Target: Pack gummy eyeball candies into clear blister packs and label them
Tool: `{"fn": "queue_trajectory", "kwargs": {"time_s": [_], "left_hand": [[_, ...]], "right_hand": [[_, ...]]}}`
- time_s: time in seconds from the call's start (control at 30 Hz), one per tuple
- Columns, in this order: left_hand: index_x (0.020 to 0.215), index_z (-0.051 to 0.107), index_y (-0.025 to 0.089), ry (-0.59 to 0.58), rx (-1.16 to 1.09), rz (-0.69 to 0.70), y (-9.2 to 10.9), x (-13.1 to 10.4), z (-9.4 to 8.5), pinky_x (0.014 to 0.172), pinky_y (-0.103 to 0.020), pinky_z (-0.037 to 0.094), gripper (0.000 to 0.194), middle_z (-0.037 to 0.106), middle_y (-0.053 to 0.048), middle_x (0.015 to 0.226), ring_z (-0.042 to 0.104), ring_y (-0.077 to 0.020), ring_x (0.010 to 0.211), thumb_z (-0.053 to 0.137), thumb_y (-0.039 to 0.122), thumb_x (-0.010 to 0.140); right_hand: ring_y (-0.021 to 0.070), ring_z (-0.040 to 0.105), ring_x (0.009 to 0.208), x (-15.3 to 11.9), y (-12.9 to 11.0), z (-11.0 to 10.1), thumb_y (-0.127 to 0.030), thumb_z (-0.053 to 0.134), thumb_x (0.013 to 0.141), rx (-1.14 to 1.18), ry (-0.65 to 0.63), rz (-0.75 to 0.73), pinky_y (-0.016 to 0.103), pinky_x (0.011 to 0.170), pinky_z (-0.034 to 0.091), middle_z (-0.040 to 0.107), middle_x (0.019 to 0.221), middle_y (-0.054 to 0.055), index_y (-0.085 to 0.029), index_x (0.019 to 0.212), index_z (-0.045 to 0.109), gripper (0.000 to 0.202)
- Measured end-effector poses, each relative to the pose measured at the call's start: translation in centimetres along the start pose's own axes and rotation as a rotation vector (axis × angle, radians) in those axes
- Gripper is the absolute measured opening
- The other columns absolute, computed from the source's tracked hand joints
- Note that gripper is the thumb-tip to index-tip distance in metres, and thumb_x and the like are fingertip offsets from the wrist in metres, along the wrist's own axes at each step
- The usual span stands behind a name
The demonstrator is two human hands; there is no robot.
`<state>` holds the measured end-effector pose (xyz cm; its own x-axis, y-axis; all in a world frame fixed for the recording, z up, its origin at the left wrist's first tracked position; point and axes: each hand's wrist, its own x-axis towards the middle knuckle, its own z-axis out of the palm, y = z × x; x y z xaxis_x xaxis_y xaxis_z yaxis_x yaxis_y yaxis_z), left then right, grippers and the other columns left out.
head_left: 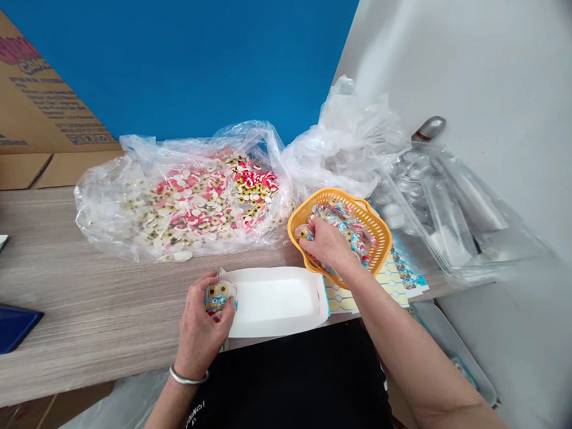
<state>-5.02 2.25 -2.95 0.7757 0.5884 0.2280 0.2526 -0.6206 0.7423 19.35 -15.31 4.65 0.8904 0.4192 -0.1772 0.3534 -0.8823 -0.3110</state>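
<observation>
My left hand (203, 324) grips a small clear packet (221, 298) with yellow and blue printing, holding it at the left end of a white open tray (278, 302). The rest of the tray's inside shows bare white. Inside the yellow basket (383, 240), behind and right of the tray, lie several small wrapped packets (355, 232). My right hand (329, 244) reaches into the basket's left side, fingers closed around a clear packet (304, 232).
A clear plastic bag (103, 202) of red, white and yellow pieces lies behind the tray. More clear bags and plastic trays (455, 214) are at the right. Printed sheets (396, 281) lie under the basket. A dark blue object (7, 327) sits far left, near a cardboard box (41, 93).
</observation>
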Motion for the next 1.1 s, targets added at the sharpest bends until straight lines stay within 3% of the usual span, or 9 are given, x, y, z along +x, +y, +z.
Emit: {"fn": "queue_trajectory", "kwargs": {"time_s": [0.2,0.3,0.4,0.47,0.53,0.67,0.87,1.0,1.1], "left_hand": [[0.123,0.049,0.02,-0.013,-0.074,-0.003,0.4,-0.2,-0.2,0.104,-0.047,0.048,0.037,0.056,-0.014,0.134,0.057,-0.0275,0.123,0.06,0.027,0.088],[0.132,0.051,0.02,-0.002,-0.051,0.07,0.4,-0.1,-0.4,0.105,-0.044,0.047,0.044,0.058,-0.012,0.129,0.057,-0.0258,0.122,0.059,0.024,0.089],[0.131,0.054,0.02,-0.038,-0.044,0.097,0.2,-0.2,-0.6,0.107,-0.043,0.046,0.041,0.056,-0.012,0.131,0.054,-0.0252,0.124,0.057,0.022,0.091],[0.13,0.055,0.021,-0.061,-0.049,0.082,0.0,-0.3,-0.7,0.108,-0.044,0.045,0.039,0.055,-0.012,0.134,0.053,-0.0253,0.126,0.057,0.022,0.091],[0.13,0.055,0.021,-0.066,-0.051,0.07,-0.1,-0.4,-0.7,0.108,-0.044,0.045,0.039,0.053,-0.012,0.136,0.053,-0.0256,0.127,0.058,0.022,0.091],[0.129,0.055,0.02,-0.059,-0.048,0.069,-0.1,-0.4,-0.7,0.108,-0.044,0.045,0.039,0.052,-0.013,0.136,0.051,-0.0264,0.129,0.058,0.023,0.09],[0.129,0.055,0.02,-0.071,-0.063,0.049,0.1,-0.4,-0.8,0.11,-0.046,0.044,0.039,0.052,-0.013,0.138,0.051,-0.0266,0.13,0.058,0.024,0.091],[0.13,0.054,0.021,-0.07,-0.088,0.041,0.0,-0.5,-0.7,0.11,-0.044,0.044,0.039,0.051,-0.013,0.138,0.051,-0.0257,0.13,0.058,0.023,0.091],[0.13,0.054,0.02,-0.068,-0.081,0.046,-0.1,-0.4,-0.6,0.111,-0.046,0.043,0.04,0.052,-0.014,0.138,0.05,-0.0261,0.131,0.057,0.023,0.091]], "right_hand": [[0.0208,0.062,0.077,-5.1,-2.6,-2.5,-0.038,0.066,0.083,0.294,0.296,-0.056,0.03,0.07,0.042,0.068,0.088,0.005,-0.022,0.105,0.058,0.029],[0.0193,0.063,0.077,-8.1,-4.6,-0.4,-0.036,0.069,0.08,0.558,0.067,-0.168,0.029,0.071,0.046,0.07,0.091,0.003,-0.024,0.109,0.06,0.033],[0.0169,0.063,0.077,-9.2,-6.0,5.1,-0.029,0.068,0.081,0.708,-0.266,-0.14,0.027,0.07,0.047,0.07,0.087,0.0,-0.022,0.102,0.062,0.023],[0.0167,0.065,0.081,-9.0,-6.5,8.5,-0.027,0.067,0.083,0.718,-0.338,-0.053,0.027,0.073,0.047,0.071,0.088,0.001,-0.02,0.097,0.062,0.016],[0.0175,0.066,0.083,-8.6,-6.7,10.4,-0.03,0.067,0.085,0.679,-0.341,-0.001,0.027,0.074,0.047,0.072,0.09,0.003,-0.018,0.096,0.062,0.017],[0.0223,0.067,0.09,-9.2,-7.2,9.1,-0.036,0.066,0.088,0.467,-0.304,-0.095,0.03,0.075,0.047,0.071,0.1,0.009,-0.016,0.11,0.061,0.03],[0.0299,0.066,0.103,-10.7,-6.8,6.5,-0.03,0.057,0.094,0.054,-0.303,-0.191,0.035,0.082,0.048,0.066,0.116,0.017,-0.012,0.131,0.054,0.041],[0.0271,0.067,0.1,-10.3,-5.8,7.2,-0.031,0.057,0.095,0.116,-0.304,-0.196,0.035,0.084,0.049,0.06,0.121,0.016,-0.014,0.136,0.054,0.045],[0.0224,0.066,0.092,-10.1,-6.0,7.8,-0.028,0.059,0.092,0.238,-0.338,-0.201,0.032,0.085,0.048,0.062,0.111,0.012,-0.015,0.125,0.059,0.036]]}}
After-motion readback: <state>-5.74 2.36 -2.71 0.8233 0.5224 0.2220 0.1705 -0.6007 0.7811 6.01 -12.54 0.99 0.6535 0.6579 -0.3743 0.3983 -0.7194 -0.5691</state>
